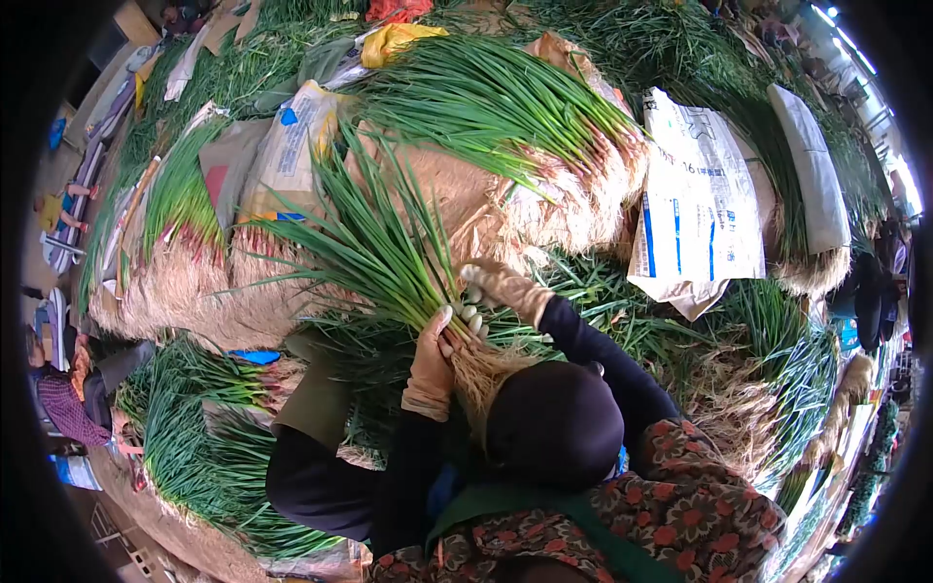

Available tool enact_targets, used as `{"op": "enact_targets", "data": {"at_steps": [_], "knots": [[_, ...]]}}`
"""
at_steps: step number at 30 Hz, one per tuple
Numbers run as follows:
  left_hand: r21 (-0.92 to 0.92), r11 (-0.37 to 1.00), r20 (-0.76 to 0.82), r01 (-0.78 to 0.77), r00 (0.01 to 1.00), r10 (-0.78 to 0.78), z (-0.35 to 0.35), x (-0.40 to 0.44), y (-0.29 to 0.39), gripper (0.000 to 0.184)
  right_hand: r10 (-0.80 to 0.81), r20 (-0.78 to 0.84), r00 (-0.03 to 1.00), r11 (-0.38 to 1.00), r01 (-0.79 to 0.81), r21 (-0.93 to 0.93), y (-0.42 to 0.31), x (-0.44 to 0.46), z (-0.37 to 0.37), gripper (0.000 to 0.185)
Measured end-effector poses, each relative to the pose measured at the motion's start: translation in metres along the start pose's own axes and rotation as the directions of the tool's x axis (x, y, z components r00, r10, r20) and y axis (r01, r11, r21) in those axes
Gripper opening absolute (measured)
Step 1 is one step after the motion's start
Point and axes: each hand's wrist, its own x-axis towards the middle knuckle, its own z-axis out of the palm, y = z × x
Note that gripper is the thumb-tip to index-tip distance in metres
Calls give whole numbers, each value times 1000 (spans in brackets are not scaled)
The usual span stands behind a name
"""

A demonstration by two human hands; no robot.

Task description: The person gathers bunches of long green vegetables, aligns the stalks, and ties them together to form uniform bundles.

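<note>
My left hand (428,369), in a pale glove, is wrapped round a bunch of green onions (389,257) just above the roots. Its fingertips show on the far side of the stems. The leaves fan out up and to the left, and the pale stringy roots (481,374) hang toward me. At the right edge of the bunch is my right hand (507,290), also gloved, with its fingers curled in against the stems. Whatever lies inside those fingers is hidden. The dark cap (554,423) covers part of the roots.
Ahead lies a large pile of green onions (505,107), roots toward me. White printed sacks (700,194) cover parts of the piles. Loose green leaves (603,291) lie to the right of my hands. Another person in a checked sleeve (73,413) is at the far left.
</note>
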Motion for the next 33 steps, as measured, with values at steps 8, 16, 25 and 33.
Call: {"op": "enact_targets", "data": {"at_steps": [8,16,25,33], "knots": [[-194,981,154,11,988,19,-8,-12,-3,23,-432,424,796,271,563,-781,59,20,30,18],[-317,945,301,-80,937,180,-12,2,6,27,186,-54,981,343,-117,-932,75,8,-30,24],[-13,1000,109,17,994,-15,-19,23,4,31,-672,-444,594,571,33,-820,16,29,-160,17],[182,981,114,64,990,-86,-11,31,-3,34,-157,-50,986,791,96,-605,29,-27,-54,16]]}}
